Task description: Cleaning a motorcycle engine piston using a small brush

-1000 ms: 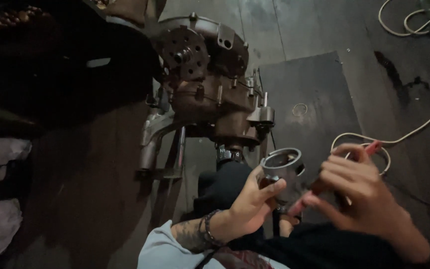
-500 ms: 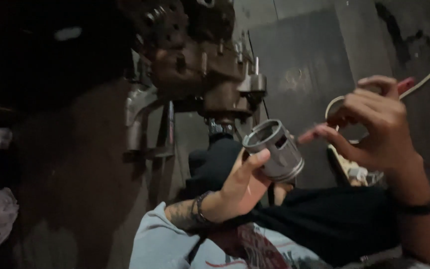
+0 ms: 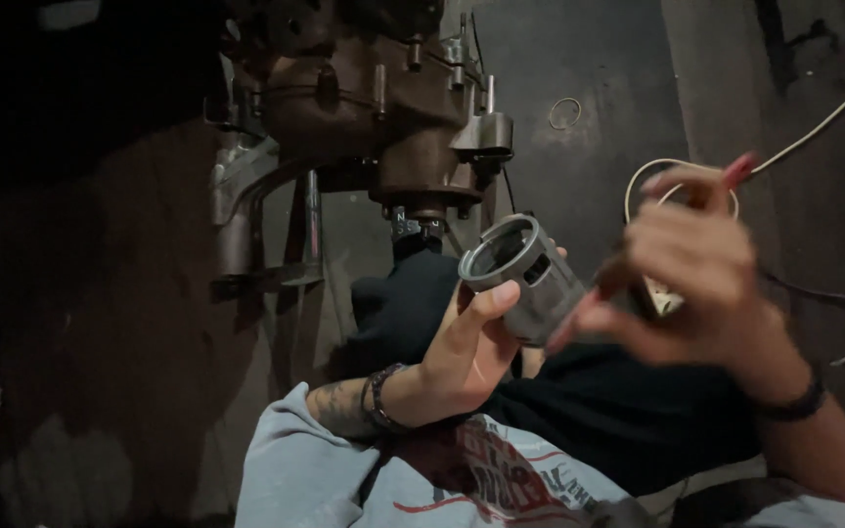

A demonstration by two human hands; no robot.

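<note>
My left hand [image 3: 466, 352] grips a grey metal cylinder sleeve [image 3: 525, 277], hollow, with its open end tilted up and to the left. My thumb lies across its side. My right hand [image 3: 691, 269] hovers just to the right of the sleeve, blurred, fingers curled around a thin red-tipped tool [image 3: 738, 168]; the fingertips touch or nearly touch the sleeve's side. A dark bracelet sits on my left wrist and a dark band on my right wrist.
A grimy engine case [image 3: 383, 117] with studs stands on the dark floor ahead of my knees. A white cable [image 3: 828, 112] loops across the floor at the right. A small ring [image 3: 565, 113] lies on a dark mat. Pale bags show at the far left.
The view has moved closer and lower toward the engine. My left hand still holds the sleeve, now raised and tilted; my right hand has shifted down against its right side.
</note>
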